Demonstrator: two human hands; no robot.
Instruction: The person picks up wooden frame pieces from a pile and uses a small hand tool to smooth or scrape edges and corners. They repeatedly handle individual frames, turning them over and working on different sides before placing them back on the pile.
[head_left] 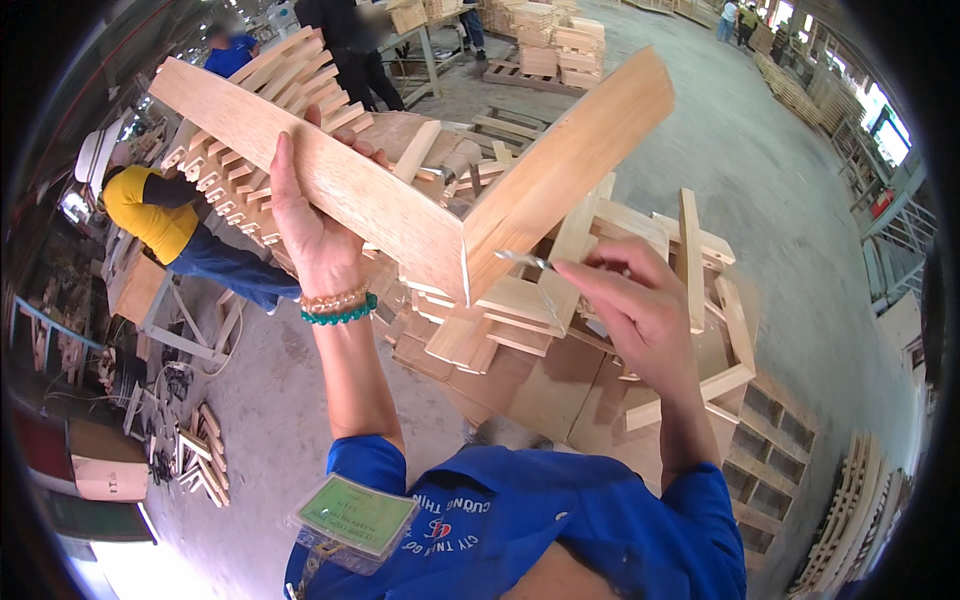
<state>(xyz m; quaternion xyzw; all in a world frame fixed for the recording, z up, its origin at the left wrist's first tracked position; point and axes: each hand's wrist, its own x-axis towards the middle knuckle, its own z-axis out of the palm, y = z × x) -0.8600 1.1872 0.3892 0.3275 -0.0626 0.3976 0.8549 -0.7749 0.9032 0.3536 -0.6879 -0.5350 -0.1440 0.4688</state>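
My left hand [325, 225] is closed around one arm of a V-shaped wooden frame piece [370, 190], with the thumb on its near face. Two pale boards meet there at a mitred corner, and a white line runs down the seam. Between the fingertips of my right hand [635, 305] is a slim shiny metal tool [522, 259], which looks like a drill bit. Its tip points left, just beside the seam, over the right-hand board [575, 150]; I cannot tell whether it touches the wood.
Below the frame piece, loose wooden pieces [465, 340] lie on a brown board-topped surface [540, 400]. Stacked slats [300, 75] stand behind at the left. A person in a yellow shirt [150, 215] bends nearby. At the right are a pallet [770, 440] and leaning slats [845, 510].
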